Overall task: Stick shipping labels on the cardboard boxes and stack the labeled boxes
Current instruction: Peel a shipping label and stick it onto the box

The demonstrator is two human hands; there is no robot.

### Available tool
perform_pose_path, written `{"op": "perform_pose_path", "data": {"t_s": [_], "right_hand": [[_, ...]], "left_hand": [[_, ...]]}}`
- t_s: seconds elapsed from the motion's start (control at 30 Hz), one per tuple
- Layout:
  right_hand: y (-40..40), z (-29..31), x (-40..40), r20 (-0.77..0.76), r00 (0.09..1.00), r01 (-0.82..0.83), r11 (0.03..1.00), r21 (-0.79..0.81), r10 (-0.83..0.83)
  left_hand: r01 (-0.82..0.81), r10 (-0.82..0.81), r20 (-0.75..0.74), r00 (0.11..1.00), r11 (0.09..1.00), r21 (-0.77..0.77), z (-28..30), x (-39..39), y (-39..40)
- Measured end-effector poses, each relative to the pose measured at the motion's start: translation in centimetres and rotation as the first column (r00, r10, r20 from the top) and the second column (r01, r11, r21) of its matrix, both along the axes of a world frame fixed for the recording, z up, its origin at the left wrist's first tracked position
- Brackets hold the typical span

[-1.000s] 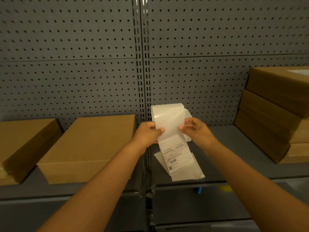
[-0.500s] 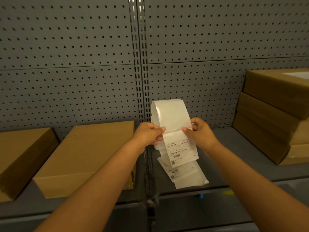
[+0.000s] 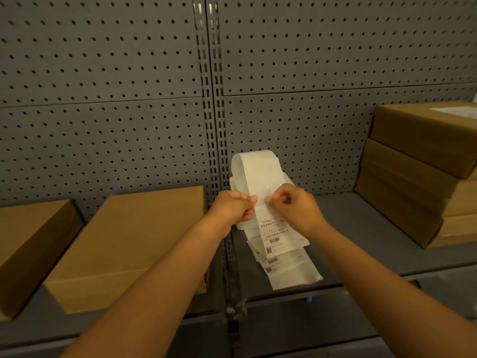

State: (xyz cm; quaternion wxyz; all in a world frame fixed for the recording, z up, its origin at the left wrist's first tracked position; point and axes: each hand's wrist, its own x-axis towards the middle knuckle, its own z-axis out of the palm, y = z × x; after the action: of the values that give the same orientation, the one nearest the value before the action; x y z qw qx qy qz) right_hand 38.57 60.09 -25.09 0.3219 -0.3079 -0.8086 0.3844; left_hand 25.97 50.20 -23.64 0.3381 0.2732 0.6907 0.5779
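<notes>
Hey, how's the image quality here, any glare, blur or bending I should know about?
Head view: dim, warm lighting; the label strip is the brightest thing, with a soft sheen above the right hand. Print on the label is too blurred to read. The wide lens bows the pegboard rows and tilts the stacked boxes at the right edge. Left hand is sharp.

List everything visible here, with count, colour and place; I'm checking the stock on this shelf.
label strip: one, white, held up mid-shelf, printed labels hanging down
loose cardboard boxes: two, brown, flat on shelf, left
stacked cardboard boxes: at least three, brown, right; top one bears a white label
pegboard: grey, behind
shelf: grey
left hand: pinches strip's left edge
right hand: pinches at a label's top
</notes>
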Motion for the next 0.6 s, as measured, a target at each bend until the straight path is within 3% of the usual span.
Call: {"op": "perform_pose_path", "data": {"t_s": [0.1, 0.3, 0.6], "right_hand": [[-0.75, -0.31, -0.52, 0.066, 0.995, -0.071, 0.997, -0.022, 0.072], [-1.04, -0.15, -0.56, 0.034, 0.993, -0.105, 0.989, -0.105, 0.109], [-1.26, 0.23, -0.43, 0.074, 0.995, -0.056, 0.994, -0.096, 0.063]], "left_hand": [[-0.012, 0.012, -0.01, 1.0, 1.0, 0.012, -0.08, 0.07, 0.08], [0.021, -0.02, -0.012, 1.0, 0.999, 0.026, -0.1, 0.01, -0.02], [0.056, -0.056, -0.01, 0.998, 0.998, 0.002, 0.3, 0.05, -0.13]]}}
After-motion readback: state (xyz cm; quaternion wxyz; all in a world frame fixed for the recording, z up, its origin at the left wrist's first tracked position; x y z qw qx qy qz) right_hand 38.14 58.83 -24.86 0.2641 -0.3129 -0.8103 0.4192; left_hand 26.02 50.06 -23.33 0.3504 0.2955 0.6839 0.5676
